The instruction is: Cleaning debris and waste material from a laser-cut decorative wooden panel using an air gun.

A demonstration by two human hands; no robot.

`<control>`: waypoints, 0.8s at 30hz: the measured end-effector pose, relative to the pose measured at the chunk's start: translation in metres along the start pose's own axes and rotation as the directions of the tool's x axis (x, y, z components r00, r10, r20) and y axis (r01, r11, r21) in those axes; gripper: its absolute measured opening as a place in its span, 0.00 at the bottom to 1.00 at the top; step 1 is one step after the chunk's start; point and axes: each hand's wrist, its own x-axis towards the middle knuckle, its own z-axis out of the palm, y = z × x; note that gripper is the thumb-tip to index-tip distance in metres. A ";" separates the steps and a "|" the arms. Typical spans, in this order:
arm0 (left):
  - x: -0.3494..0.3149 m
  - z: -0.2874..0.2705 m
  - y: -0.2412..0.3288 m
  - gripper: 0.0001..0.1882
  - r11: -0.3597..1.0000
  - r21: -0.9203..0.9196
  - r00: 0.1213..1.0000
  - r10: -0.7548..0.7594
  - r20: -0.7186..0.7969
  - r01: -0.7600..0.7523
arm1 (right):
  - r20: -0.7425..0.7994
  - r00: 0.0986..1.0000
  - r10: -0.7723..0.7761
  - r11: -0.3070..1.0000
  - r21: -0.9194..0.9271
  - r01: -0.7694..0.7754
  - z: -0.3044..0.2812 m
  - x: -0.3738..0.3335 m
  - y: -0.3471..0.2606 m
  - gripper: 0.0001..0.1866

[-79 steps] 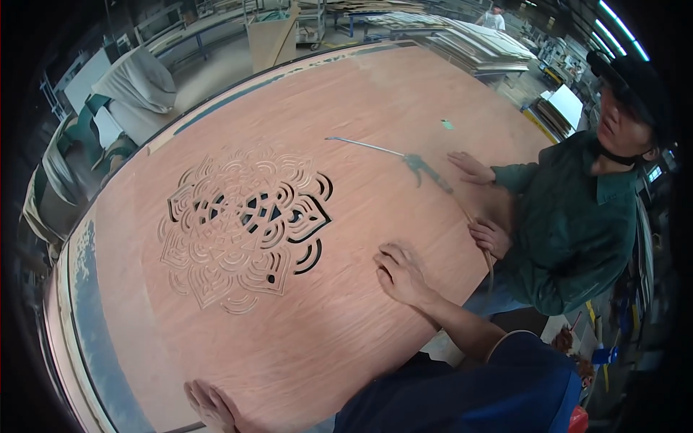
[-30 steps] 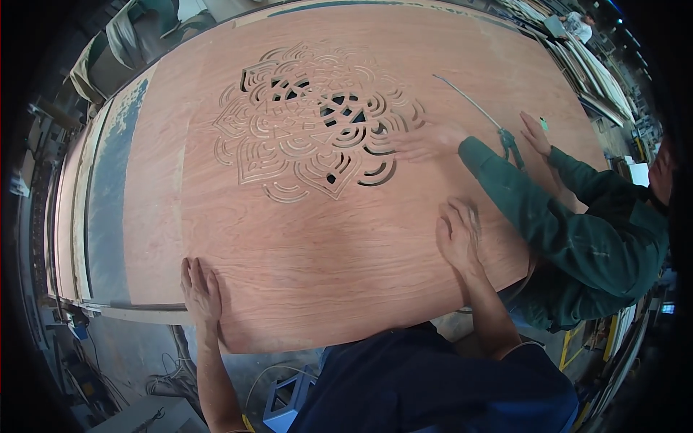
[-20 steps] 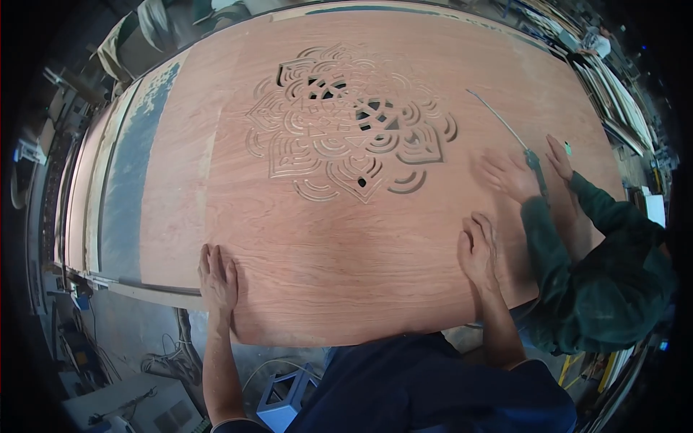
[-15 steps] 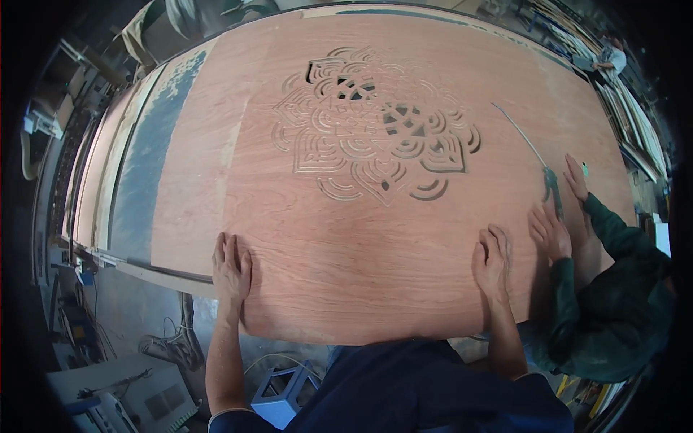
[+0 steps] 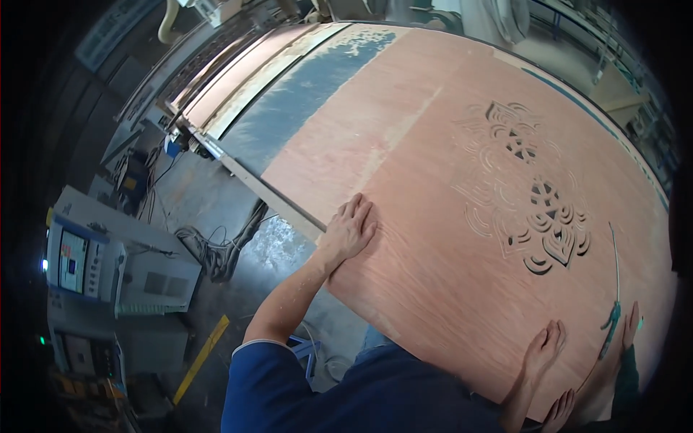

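Observation:
A large reddish plywood panel (image 5: 426,289) lies in front of me, with a mandala-like pattern (image 5: 530,184) carved into it and cut through in places. My left hand (image 5: 350,229) rests flat on the panel's left edge, fingers stretched out. Further right, near the close edge, my right hand (image 5: 545,348) lies on the board with its fingers extended. Neither hand grasps anything. Right of it, an air blow gun (image 5: 612,323) with a long thin nozzle lies on the panel, between a co-worker's hands, one at the far right (image 5: 632,326) and one nearer (image 5: 559,411).
Left of the panel is a bluish machine bed (image 5: 303,101) with a metal side rail (image 5: 253,180). A control cabinet (image 5: 123,252) with a screen stands on the floor at left, near bundled cables (image 5: 224,249) and a yellow floor stripe (image 5: 202,357). A blue stool (image 5: 307,353) is partly hidden below me.
My view has swung left, so the panel appears shifted right and turned, and the control cabinet shows more fully. Both my hands stay on the panel.

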 end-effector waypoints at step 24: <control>-0.154 -0.014 -0.051 0.27 0.980 -0.062 0.969 0.174 -0.174 -0.187 | 0.430 0.538 -0.725 0.640 0.709 0.296 0.091 -0.052 -0.346 0.17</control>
